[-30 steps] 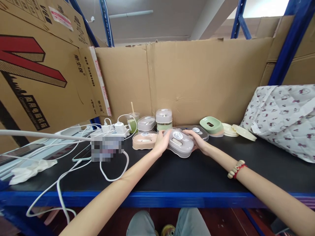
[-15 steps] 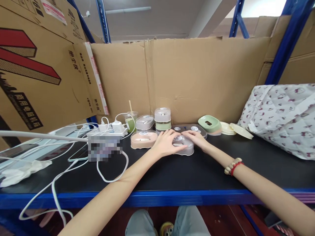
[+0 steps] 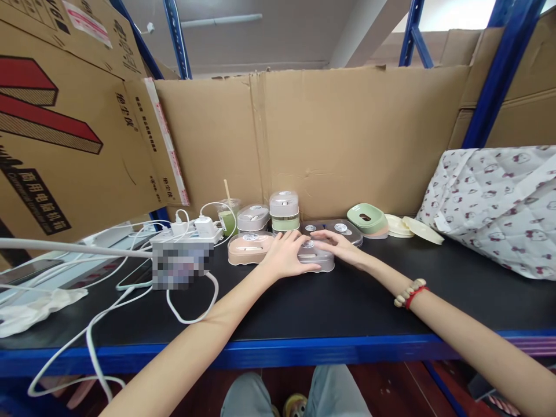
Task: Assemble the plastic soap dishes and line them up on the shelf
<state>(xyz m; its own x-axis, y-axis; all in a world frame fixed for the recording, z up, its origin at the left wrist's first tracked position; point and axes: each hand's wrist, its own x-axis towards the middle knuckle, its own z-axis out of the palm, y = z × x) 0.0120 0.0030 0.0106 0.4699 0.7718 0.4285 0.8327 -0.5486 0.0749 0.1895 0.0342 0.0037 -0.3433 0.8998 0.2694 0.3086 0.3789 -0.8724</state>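
Observation:
A small grey box [image 3: 316, 262] with a clear lid and a round sticker sits on the black tabletop between my hands. My left hand [image 3: 284, 255] curves around its left side, thumb along the front. From behind and the right, my right hand [image 3: 341, 248] rests its fingers on the lid's far edge. Left of it lies a matching pink box [image 3: 248, 249], its right end partly hidden by my left hand. Behind stand another grey box [image 3: 253, 218], a clear-lidded box [image 3: 284, 204] on a green one [image 3: 285, 222], and a dark box [image 3: 343, 228].
At the back right are a green oval-holed piece [image 3: 367, 218], cream lids [image 3: 423, 230] and a quilted bag [image 3: 495, 208]. On the left are a power strip [image 3: 197, 234], white cables, a phone [image 3: 134, 277] and a green drink cup [image 3: 228, 219]. Cardboard [image 3: 365, 127] walls the back.
The grey box has shifted slightly left, nearer the pink box, with both my hands moving along. The whole view has also drifted a little.

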